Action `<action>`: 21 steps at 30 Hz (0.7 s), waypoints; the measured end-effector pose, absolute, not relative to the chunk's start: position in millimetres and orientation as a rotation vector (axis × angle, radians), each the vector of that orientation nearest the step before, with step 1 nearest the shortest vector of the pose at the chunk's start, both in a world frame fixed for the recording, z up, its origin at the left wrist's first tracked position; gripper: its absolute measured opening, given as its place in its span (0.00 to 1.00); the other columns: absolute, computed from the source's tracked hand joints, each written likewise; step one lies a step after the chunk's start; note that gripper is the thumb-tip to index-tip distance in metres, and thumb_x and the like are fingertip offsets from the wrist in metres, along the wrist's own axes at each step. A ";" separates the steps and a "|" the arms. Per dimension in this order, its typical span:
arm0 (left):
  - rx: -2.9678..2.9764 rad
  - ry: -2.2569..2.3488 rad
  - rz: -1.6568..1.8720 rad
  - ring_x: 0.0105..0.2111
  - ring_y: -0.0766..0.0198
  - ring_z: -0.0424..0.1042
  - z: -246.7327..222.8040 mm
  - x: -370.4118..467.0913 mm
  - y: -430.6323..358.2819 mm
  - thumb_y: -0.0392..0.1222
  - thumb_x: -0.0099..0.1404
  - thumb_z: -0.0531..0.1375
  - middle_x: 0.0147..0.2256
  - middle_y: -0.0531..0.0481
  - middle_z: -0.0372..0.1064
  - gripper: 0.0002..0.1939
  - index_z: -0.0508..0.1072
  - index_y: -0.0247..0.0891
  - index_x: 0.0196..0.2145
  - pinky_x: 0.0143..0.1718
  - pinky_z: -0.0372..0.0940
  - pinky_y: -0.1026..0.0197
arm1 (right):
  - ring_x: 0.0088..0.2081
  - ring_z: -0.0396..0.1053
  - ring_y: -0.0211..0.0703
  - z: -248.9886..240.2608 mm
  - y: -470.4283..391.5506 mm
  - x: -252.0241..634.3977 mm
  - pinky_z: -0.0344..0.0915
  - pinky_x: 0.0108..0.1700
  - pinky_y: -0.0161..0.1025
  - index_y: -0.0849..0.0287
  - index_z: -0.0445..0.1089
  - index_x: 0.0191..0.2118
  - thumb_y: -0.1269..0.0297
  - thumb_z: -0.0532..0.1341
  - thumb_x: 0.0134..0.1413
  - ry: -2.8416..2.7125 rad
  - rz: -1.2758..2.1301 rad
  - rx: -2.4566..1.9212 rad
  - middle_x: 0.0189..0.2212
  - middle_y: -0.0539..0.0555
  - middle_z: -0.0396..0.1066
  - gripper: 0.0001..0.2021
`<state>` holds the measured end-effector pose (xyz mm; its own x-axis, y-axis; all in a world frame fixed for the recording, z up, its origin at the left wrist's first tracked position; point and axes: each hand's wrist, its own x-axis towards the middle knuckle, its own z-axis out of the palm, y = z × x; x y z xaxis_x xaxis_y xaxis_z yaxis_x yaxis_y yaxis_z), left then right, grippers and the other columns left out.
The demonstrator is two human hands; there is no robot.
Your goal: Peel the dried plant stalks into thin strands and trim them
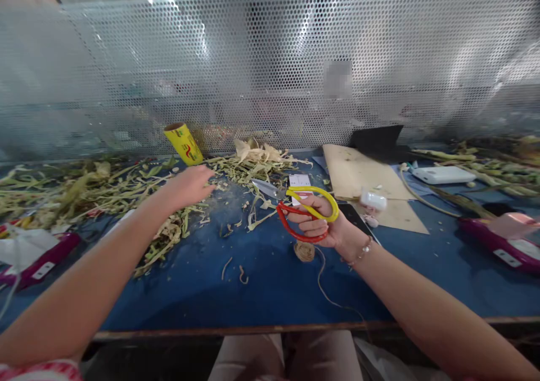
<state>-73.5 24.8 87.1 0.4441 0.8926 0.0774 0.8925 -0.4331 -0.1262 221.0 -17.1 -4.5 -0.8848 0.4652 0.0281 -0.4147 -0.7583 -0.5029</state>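
In my right hand is a pair of scissors with one yellow and one red handle. My fingers are wrapped through and around the handles, and the blades point left, looking nearly closed. My left hand reaches forward over the dried plant scraps, fingers stretched out with nothing visible in them; it is slightly blurred. Just beyond it a yellow cardboard tube leans among pale dry leaves. Below the scissors lies a small ball of twine, with its loose strand running to the table's front edge.
A perforated metal screen stands behind the blue table. Brown cardboard, a white device and a clear-white case lie at right. Purple scales sit far right, and a similar purple device far left.
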 end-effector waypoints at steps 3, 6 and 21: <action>-2.767 -1.268 -0.179 0.52 0.56 0.59 82.4 -33.5 22.3 0.48 0.63 0.49 0.53 0.41 0.59 0.23 0.61 0.35 0.53 0.53 0.54 0.55 | 0.09 0.42 0.22 -4.4 -16.6 219.3 0.51 0.10 0.19 0.60 0.51 0.22 0.64 0.51 0.51 -0.773 2.586 -0.114 0.12 0.43 0.53 0.10; -2.828 -1.031 -0.214 0.54 0.55 0.56 78.6 -3.4 24.0 0.46 0.62 0.52 0.54 0.40 0.56 0.24 0.59 0.34 0.54 0.55 0.51 0.54 | 0.09 0.41 0.22 0.4 -16.7 220.4 0.48 0.09 0.20 0.61 0.54 0.24 0.66 0.52 0.49 -0.859 2.534 -0.200 0.13 0.43 0.55 0.08; -3.062 -0.468 0.204 0.61 0.56 0.48 -0.1 20.5 25.7 0.47 0.65 0.47 0.61 0.41 0.49 0.25 0.57 0.36 0.57 0.59 0.45 0.52 | 0.10 0.45 0.25 21.1 -20.3 240.1 0.44 0.10 0.25 0.56 0.52 0.25 0.66 0.54 0.43 -0.940 1.535 -0.559 0.14 0.41 0.52 0.06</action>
<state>20.5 25.7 -0.1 0.9460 0.2996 -0.1238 0.2946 -0.9539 -0.0571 240.1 -20.3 21.1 -0.1935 0.9683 0.1582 -0.5812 0.0168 -0.8136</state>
